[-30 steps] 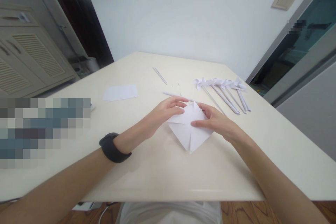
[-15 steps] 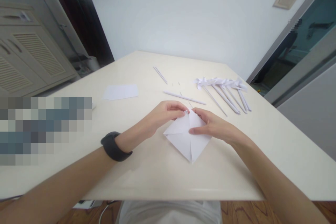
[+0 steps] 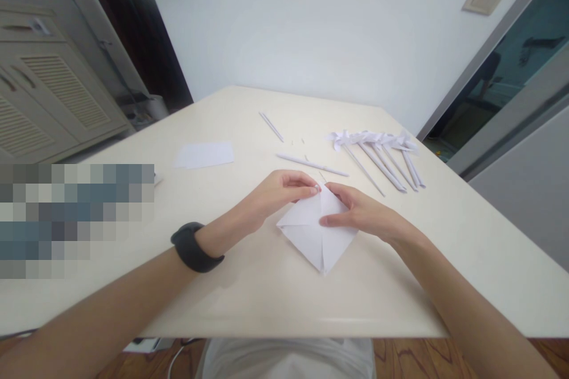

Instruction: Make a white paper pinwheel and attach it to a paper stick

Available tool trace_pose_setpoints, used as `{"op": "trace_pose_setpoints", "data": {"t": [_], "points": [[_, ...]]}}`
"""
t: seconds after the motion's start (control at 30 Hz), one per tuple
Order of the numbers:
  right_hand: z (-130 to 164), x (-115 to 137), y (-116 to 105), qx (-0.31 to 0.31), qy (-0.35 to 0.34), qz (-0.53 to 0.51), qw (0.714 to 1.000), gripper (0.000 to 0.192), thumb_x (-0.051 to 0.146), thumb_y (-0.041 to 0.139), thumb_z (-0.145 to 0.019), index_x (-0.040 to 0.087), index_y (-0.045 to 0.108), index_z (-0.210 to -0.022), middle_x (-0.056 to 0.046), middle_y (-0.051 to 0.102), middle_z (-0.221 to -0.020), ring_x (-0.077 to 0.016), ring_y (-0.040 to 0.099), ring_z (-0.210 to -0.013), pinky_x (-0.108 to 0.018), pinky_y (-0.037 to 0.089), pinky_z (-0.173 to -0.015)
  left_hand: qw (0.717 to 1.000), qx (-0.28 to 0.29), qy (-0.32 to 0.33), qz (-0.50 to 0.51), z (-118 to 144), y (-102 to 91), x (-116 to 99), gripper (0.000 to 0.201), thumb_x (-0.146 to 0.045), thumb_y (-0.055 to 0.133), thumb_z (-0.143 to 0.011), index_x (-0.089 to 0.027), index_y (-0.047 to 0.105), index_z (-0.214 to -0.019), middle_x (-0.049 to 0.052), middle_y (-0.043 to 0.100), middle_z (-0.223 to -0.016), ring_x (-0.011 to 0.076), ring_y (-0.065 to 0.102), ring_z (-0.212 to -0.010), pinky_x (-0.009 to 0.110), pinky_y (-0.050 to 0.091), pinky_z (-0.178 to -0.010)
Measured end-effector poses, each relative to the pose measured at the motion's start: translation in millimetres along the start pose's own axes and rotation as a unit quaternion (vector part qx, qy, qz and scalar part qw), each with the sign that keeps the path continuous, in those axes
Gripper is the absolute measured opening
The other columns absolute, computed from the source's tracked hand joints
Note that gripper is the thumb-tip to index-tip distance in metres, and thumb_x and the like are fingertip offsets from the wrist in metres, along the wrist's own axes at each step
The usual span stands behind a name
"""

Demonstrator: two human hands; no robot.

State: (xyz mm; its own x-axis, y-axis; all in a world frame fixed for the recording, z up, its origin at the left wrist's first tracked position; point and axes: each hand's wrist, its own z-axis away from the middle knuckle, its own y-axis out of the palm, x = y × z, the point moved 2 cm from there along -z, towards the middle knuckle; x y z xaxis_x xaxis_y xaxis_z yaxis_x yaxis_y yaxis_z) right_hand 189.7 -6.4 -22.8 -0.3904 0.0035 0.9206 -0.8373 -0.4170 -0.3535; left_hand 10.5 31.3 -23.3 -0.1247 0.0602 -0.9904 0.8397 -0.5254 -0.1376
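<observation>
A square of white folded paper (image 3: 302,237) lies on the table like a diamond, its flaps meeting along creases at the middle. My left hand (image 3: 284,186), with a black band on the wrist, pinches the far corner between thumb and fingertips. My right hand (image 3: 355,207) grips the right side, its thumb pressed on top near the centre and its fingers partly hidden at the far right edge. Just beyond the paper lies a thin rolled paper stick (image 3: 311,164).
Paper pinwheels on rolled sticks (image 3: 377,142) lie at the right back. Two thin paper sticks (image 3: 271,127) rest farther off, with small scraps nearby. White paper sheets (image 3: 207,155) lie to the left. The white table (image 3: 249,302) meets a wall behind.
Almost nothing has moved. The left fingertips have shifted very slightly at the far corner of the paper; the right hand keeps its hold.
</observation>
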Motion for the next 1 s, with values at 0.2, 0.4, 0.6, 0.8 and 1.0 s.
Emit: {"op": "trace_pose_setpoints", "data": {"t": [0.2,0.4,0.6,0.8,1.0], "points": [[-0.1,0.7,0.6,0.029,0.005,0.015,0.999,0.031,0.030,0.067,-0.074,0.025,0.053,-0.102,-0.004,0.062,-0.101,-0.0219,0.060,-0.089,-0.033,0.047,-0.071,1.000,0.003,0.009,-0.010,0.4,0.4,-0.8,0.028,-0.044,0.064,-0.075,-0.018,0.069,-0.084,0.005,0.068,-0.087,0.0196,0.061,-0.083,0.033,0.045,-0.076],[0.4,0.8,-0.4,0.030,0.009,0.013,0.999,0.026,0.029,0.066,-0.074,0.024,0.054,-0.097,-0.003,0.063,-0.099,-0.0206,0.060,-0.086,-0.032,0.046,-0.068,1.000,-0.003,0.001,0.016,-0.8,-0.2,-1.9,0.025,-0.041,0.060,-0.077,-0.018,0.070,-0.079,0.005,0.069,-0.088,0.0186,0.061,-0.084,0.031,0.046,-0.080],[0.0,3.5,-2.8,-0.006,-0.021,-0.007,1.000,0.024,0.035,0.065,-0.075,0.023,0.057,-0.094,-0.003,0.061,-0.095,-0.0156,0.057,-0.081,-0.025,0.042,-0.062,1.000,-0.008,0.002,-0.018,-0.2,0.2,-2.0,0.023,-0.037,0.058,-0.078,-0.018,0.070,-0.082,0.004,0.068,-0.082,0.0173,0.060,-0.077,0.028,0.044,-0.070],[-2.2,6.4,-0.5,-0.052,-0.018,0.006,0.998,0.023,0.041,0.063,-0.075,0.021,0.058,-0.087,0.000,0.056,-0.078,-0.0107,0.047,-0.065,-0.021,0.031,-0.050,1.000,-0.013,-0.021,-0.016,1.6,4.6,-0.8,0.022,-0.038,0.060,-0.075,-0.018,0.070,-0.077,0.002,0.066,-0.073,0.0152,0.057,-0.066,0.025,0.039,-0.057],[-3.2,6.6,2.2,-0.070,-0.029,0.003,0.997,0.022,0.041,0.060,-0.077,0.020,0.056,-0.081,0.001,0.054,-0.073,-0.0101,0.045,-0.063,-0.022,0.029,-0.051,1.000,0.004,-0.013,-0.012,1.0,4.8,-0.4,0.023,-0.040,0.061,-0.076,-0.018,0.069,-0.077,0.002,0.065,-0.073,0.0150,0.057,-0.068,0.025,0.041,-0.060]]}}
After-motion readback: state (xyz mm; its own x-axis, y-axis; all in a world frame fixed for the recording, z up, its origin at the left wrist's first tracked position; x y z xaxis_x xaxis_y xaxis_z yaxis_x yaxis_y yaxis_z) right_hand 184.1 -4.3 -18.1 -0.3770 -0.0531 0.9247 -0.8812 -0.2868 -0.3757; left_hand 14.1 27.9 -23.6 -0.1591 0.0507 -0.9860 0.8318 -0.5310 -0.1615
